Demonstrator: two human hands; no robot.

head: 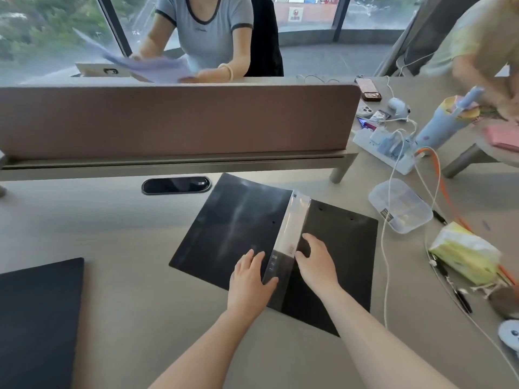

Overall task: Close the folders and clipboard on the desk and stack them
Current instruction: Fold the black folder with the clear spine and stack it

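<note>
Head view: a black plastic folder with a clear glossy spine strip (pixel 280 242) is laid open and flat on the grey desk (pixel 126 242), directly under both hands, turned at an angle to the desk edge. The left hand (pixel 250 279) is placed on the left cover right beside the spine, fingers mostly straight and spread, thumb laid across the near end of the spine strip; nothing is gripped. The right hand (pixel 316 265) is set on the right cover just past the spine, fingers bent with the tips pressed down onto the cover; whether the cover edge is actually caught cannot be told. Both covers are seen lying flat, so the folder is not yet closed.

Well to the left of the left hand, a second dark flat folder or board (pixel 36 321) is seen closed on the desk, cut off by the frame edge, apart from the open one.

To the right of the right hand: a clear plastic lidded box (pixel 400 204), a yellow-green tissue pack (pixel 463 255), white cables and a white power strip (pixel 384 148). Beyond the hands, a brown desk divider panel (pixel 174 122) is stood across the desk, with a black oval cable port (pixel 176 185) just in front of it.
</note>
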